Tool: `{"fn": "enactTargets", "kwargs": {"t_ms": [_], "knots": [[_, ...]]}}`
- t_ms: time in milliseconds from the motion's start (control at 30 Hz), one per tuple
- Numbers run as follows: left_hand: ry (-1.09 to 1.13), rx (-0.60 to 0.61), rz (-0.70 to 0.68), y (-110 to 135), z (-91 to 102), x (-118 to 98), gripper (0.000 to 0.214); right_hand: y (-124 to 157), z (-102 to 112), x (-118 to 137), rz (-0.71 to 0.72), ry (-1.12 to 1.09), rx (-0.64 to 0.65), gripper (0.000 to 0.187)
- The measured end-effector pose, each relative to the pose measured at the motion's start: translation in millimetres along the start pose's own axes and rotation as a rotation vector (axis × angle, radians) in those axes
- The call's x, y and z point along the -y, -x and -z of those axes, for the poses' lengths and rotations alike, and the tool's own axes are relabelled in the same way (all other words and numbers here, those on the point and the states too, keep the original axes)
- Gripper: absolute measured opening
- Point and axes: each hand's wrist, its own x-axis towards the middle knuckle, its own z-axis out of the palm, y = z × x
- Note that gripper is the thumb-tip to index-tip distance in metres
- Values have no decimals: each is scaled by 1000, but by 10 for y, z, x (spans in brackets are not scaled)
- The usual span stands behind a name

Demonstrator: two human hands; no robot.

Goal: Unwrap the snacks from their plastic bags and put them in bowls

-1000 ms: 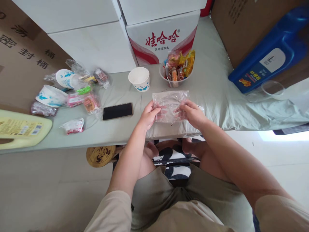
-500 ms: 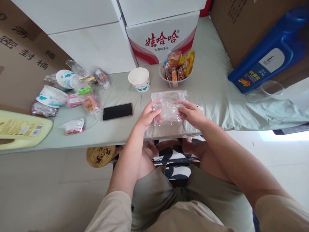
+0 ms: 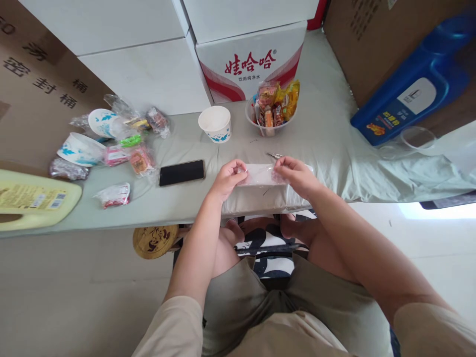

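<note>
Clear plastic makes up the bag (image 3: 262, 175) at your fingertips. Your left hand (image 3: 230, 179) pinches its left end between thumb and fingers; your right hand (image 3: 296, 173) grips the right end likewise. The bag is between both hands, over the cloth (image 3: 201, 198) near its front edge. Change noted: it now presents as a narrow pale band, where it previously showed as a deeper sheet; whether folded or tilted cannot be determined. Judged effect: you have a slimmer piece to manage, secured at both ends. A metal tip (image 3: 274, 155), formerly covered, is exposed just beyond your right fingers. Farther out stand a paper cup (image 3: 214, 125) and a tub (image 3: 269, 131) of snacks (image 3: 277, 105); a phone (image 3: 182, 172) lies leftward.
</note>
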Motion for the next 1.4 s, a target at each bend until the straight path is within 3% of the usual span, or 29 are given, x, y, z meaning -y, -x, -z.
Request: {"fn": "enactTargets", "kwargs": {"t_ms": [100,200,267,333,400,533,633,733,800,900,1000,1100,1167,1267,1400], "knots": [[-55,-125,-83,-51,17,56,33,-33,10,-63,-3,11,-115,54],[-125,-380,-223,-94,56,84,37,-47,23,-47,60,57,-236,36],[-174,-465,-271,-87,55,99,28,-32,18,-11,113,146,-304,24],[-197,-394,-249,-49,1,120,23,3,-13,18,187,266,-328,20],[-172,-251,-207,4,-102,150,31,48,-75,22,284,338,-286,19],[-83,-63,-170,67,-312,208,56,107,-236,-45,357,266,-34,20],[-139,-110,-163,56,-349,229,50,92,-298,-96,310,213,97,22],[-89,-231,-162,38,-320,218,47,44,-270,-100,276,239,-85,23],[38,-250,-150,39,-315,193,49,15,-227,-85,284,241,-190,32],[146,-197,-109,59,-360,166,53,-4,-183,-71,270,167,-71,48],[42,-153,-68,73,-407,198,56,-8,-172,-81,254,180,28,37],[-102,-257,-78,46,-344,201,54,-20,-159,-100,241,187,-46,30],[-186,-433,-129,-9,-219,90,45,-31,-143,-108,209,169,-72,27],[-482,-687,-257,-173,30,-299,26,-39,-132,-95,189,183,-57,19],[-1020,-742,-374,-590,288,-940,25,-22,-160,-11,208,202,1,13]]}}
